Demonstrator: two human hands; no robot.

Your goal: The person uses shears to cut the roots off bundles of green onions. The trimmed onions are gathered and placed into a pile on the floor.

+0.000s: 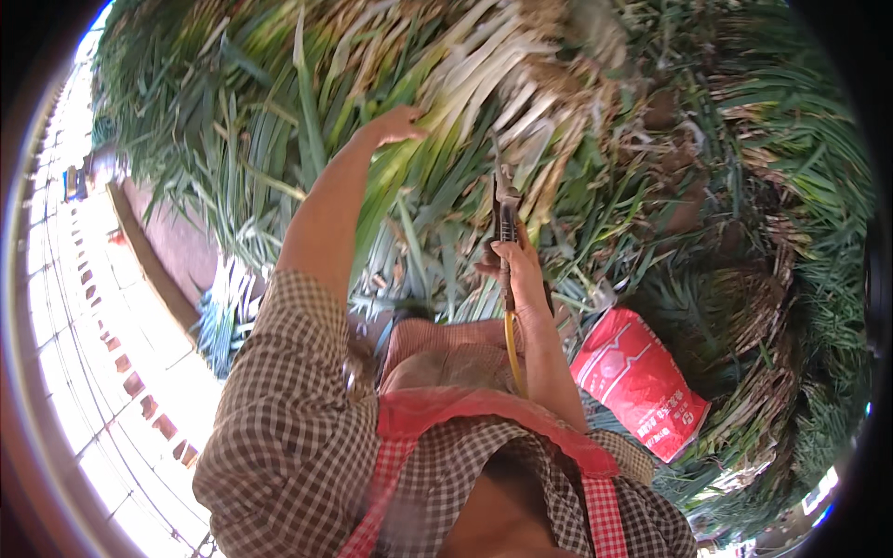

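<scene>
My left hand [399, 126] reaches over a pile of leeks [457, 104] with pale stalks and green leaves. Its visible fingers are apart, right at the yellow-green leaves; whether they touch is unclear. In my right hand [520, 268] is an air blow gun [506, 209], gripped by its body with the nozzle pointing away from me. From its lower end a yellow hose [515, 349] runs down past my forearm. Beyond the nozzle lie white stalks [534, 104] and brown, soiled roots [558, 73], partly blurred.
A red printed bag [642, 383] bearing writing lies right of my right forearm. More leeks [802, 139] are heaped along the right side. Left stand a low ledge [150, 258] and a small leek bundle [223, 314]. Bright tiled floor [91, 390] stretches along the far left.
</scene>
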